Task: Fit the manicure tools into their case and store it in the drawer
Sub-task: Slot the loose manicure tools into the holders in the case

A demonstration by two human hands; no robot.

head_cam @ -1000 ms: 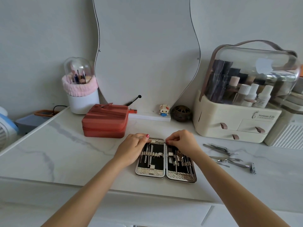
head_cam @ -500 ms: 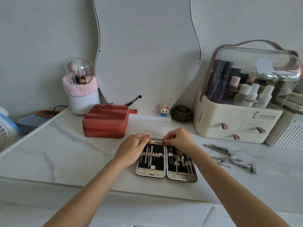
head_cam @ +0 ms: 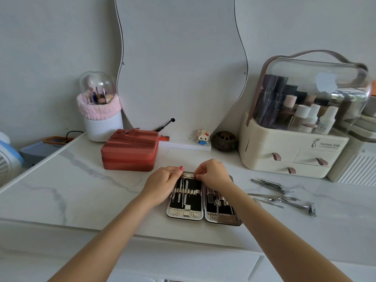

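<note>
Head view: right hand (head_cam: 211, 173) pinches a small metal tool (head_cam: 188, 175) at the open case (head_cam: 203, 200)'s top edge, left hand (head_cam: 162, 183) gripping that rim beside it, likely steadying. Loose tools (head_cam: 280, 195) wait right of the pinch.

A: How many hands over the counter?
B: Two; a left hand (head_cam: 162, 185) and a right hand (head_cam: 211, 176); both at the far edge of one open manicure case (head_cam: 203, 212), which has two halves.
A: And the loose tools (head_cam: 282, 197) to its right?
B: A scattered cluster; they overlap, so I cannot give an exact number.
A: Boxes?
B: One red zip box (head_cam: 130, 152); one cream organiser (head_cam: 289, 151) with three drawer tabs showing; white-capped bottles under its clear lid, at least three.
A: Anything else?
B: One mirror (head_cam: 179, 64); one brush holder (head_cam: 100, 110); one small block figure (head_cam: 203, 136); one dark round ornament (head_cam: 223, 141).
</note>
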